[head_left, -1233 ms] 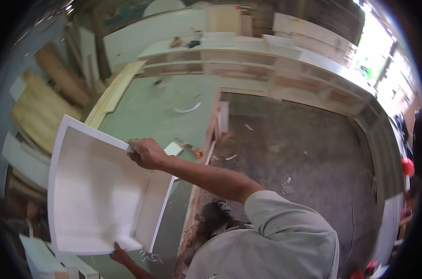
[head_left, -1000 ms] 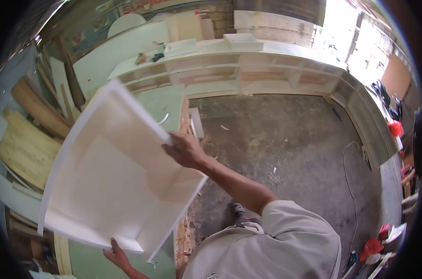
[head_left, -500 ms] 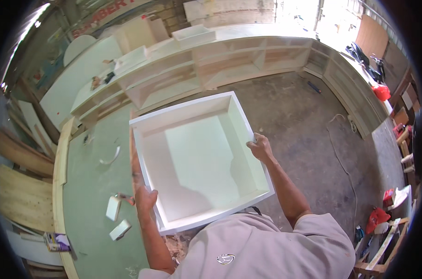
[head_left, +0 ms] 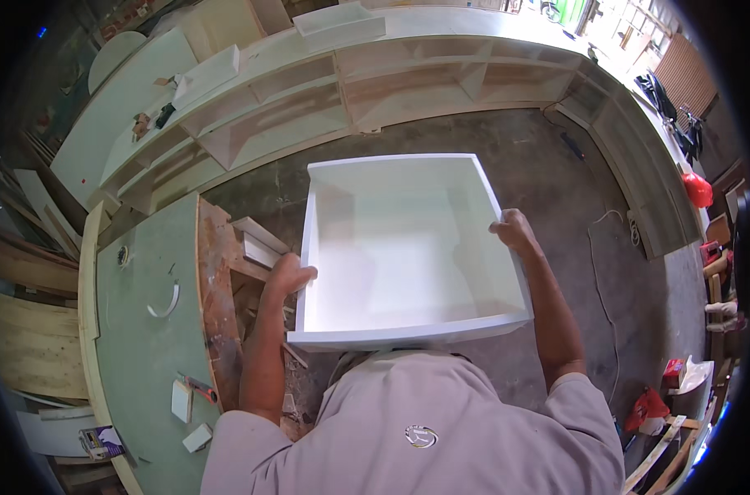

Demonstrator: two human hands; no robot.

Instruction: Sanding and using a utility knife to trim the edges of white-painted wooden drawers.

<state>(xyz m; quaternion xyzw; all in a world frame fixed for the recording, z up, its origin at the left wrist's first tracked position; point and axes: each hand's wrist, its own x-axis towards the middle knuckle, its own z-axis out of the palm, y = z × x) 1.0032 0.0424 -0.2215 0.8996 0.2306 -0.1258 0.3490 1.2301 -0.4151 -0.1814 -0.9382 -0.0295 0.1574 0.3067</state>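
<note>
A white drawer box (head_left: 399, 256), its inside facing up, is held in front of my body with both hands. My left hand (head_left: 288, 276) grips its left wall, thumb over the rim and fingers hidden outside. On the right wall, my right hand (head_left: 515, 231) is closed near the middle of the edge, thumb on top. The near panel of the drawer is against or just in front of my shirt. Its underside is hidden.
On my left is a green-topped workbench (head_left: 152, 313) bearing a box cutter (head_left: 200, 388), small white blocks (head_left: 182, 402) and a curved white strip (head_left: 165, 302). Long white open cabinets (head_left: 267, 107) span the far side. A cable (head_left: 598, 280) trails over the concrete floor at right.
The drawer has moved right, off the workbench's side, and turned so it sits squarer to my body. Both hands have kept their hold and moved with it.
</note>
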